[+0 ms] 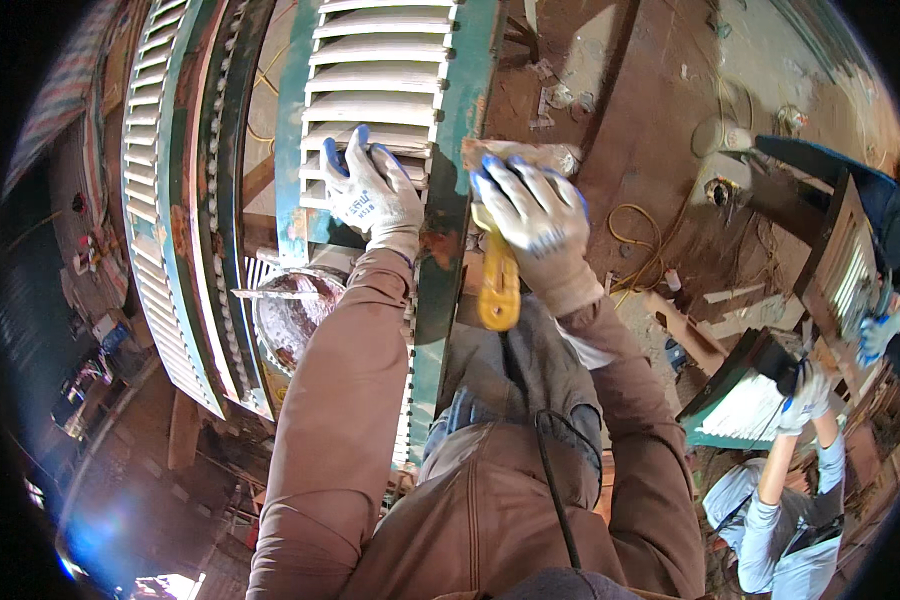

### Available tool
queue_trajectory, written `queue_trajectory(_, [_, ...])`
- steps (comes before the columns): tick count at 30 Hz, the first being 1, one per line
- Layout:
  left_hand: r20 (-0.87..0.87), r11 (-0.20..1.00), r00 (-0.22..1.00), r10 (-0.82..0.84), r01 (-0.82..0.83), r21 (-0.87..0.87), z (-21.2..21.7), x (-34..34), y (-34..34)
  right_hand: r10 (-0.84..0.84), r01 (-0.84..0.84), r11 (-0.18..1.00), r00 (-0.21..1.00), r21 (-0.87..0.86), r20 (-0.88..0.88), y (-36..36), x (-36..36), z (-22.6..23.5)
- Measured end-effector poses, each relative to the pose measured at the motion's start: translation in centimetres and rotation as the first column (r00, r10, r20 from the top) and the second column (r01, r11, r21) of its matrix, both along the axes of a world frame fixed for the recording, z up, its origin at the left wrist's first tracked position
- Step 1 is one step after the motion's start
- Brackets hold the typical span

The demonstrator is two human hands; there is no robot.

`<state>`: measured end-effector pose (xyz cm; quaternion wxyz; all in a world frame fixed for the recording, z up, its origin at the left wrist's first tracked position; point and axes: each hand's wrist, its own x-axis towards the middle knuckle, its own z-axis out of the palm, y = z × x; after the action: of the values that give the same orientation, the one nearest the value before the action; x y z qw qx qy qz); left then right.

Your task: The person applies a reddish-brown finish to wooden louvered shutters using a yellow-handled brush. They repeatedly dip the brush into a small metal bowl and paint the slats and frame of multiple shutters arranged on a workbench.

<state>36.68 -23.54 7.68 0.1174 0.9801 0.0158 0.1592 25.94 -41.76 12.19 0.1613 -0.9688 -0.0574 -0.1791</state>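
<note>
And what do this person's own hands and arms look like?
The left hand and right hand wear off-white gloves, with blue showing at the fingers and dark printed markings on the backs. Both arms have long brown sleeves.

Landmark: one green-framed wooden shutter with white slats [378,105], directly before me. Over its slats: my left hand in a white-and-blue work glove [375,195]. At its right edge: my right hand, gloved alike [540,225], around a yellow-handled tool [498,290]. Left of it: a second tall green-framed shutter with white slats [142,190]. Just left of it, nearer me: a round, silvery metal pot [290,325], partly behind my left sleeve [335,400]. Right of it, on the floor: looped thin yellow cord [655,243]. Far right of it: a co-worker's white-gloved hand [808,397].
</note>
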Motion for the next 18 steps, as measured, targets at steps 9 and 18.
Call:
queue_trajectory(9, [0.017,0.999,0.999,0.044,-0.044,-0.009,-1.0,0.1,0.5,-0.143,0.189,0.627,0.982,0.755,-0.128,3.0,-6.8,-1.4])
queue_trajectory(18, [0.04,0.996,0.999,-0.035,0.032,0.082,-1.9,0.3,1.2,-0.356,0.498,0.304,0.85,0.812,-0.388,5.0,-1.0,-4.3])
